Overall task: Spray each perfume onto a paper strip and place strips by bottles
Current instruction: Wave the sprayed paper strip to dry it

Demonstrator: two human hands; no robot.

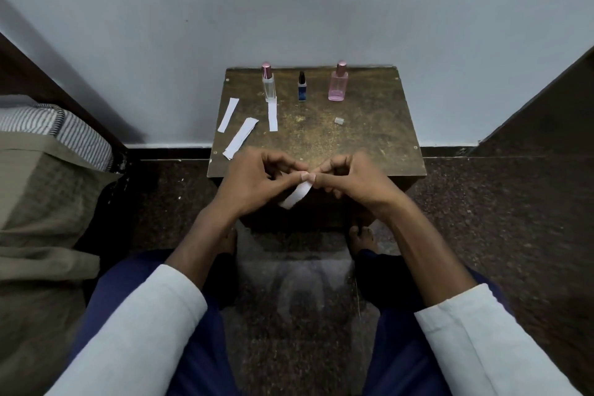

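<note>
Both hands met over the near edge of a small brown table (369, 138), each with its fingers curled in. The left hand (254, 183) and the right hand (350, 180) came together at their thumb tips and forefingers, pinching the upper end of a white paper strip (295, 196) between them; the rest of that strip hung down and toward the left wrist, free of the tabletop. The other fingers of each hand were folded under the palm and touched nothing that could be made out. At the far side of the table, near the wall, three bottles stood upright in a row, well apart from the hands: a clear bottle (268, 83) with a pink cap on the left, a small dark blue bottle (301, 88) in the middle, and a pink bottle (338, 83) on the right. One strip (273, 114) lay flat with its far end touching the base of the clear bottle. Two more lay to the left of it, a single strip (228, 115) near the table's left edge and a small stack of strips (241, 138) angled toward the near left corner. A small clear cap (337, 120) sat alone on the table in front of the pink bottle.
</note>
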